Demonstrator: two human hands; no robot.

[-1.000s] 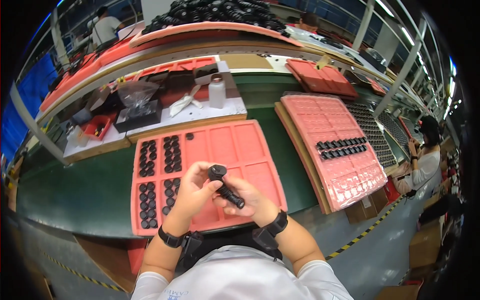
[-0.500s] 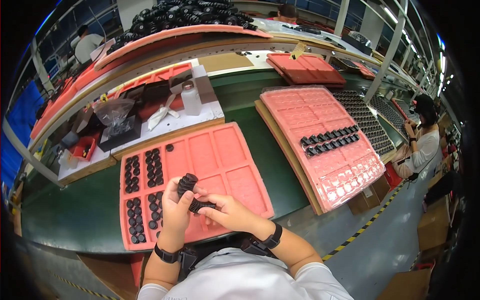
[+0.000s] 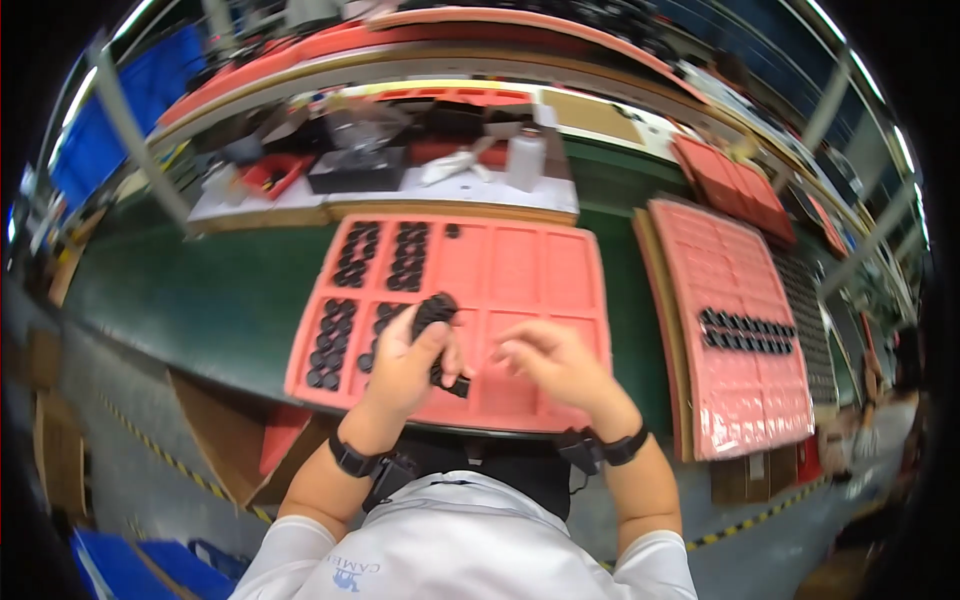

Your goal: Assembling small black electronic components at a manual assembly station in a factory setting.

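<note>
My left hand [image 3: 405, 360] is closed round a dark ribbed, bellows-like piece [image 3: 436, 308], whose upper end rises above the thumb and whose lower end shows below the fingers. The palm hides its middle. To the right, apart from that piece, my right hand [image 3: 560, 368] is held with loosely bent fingers and nothing visible in it. Both hands are above a pink compartmented tray [image 3: 597, 290]. Small round black parts [image 3: 335, 343] stand in rows in its left compartments, some of them behind my left hand. A single black part [image 3: 453, 230] sits in an upper compartment.
Behind the tray a white shelf [image 3: 300, 203] carries a white bottle [image 3: 525, 160], a red bin [image 3: 275, 176] and a dark box [image 3: 357, 170]. Stacked pink trays [image 3: 740, 260] with two rows of black parts stand at the right. A metal post [image 3: 140, 145] rises at the left.
My right hand has let go of the ribbed piece and moved off to the right. The left hand still holds it. My view has turned left, shifting the scene rightward.
</note>
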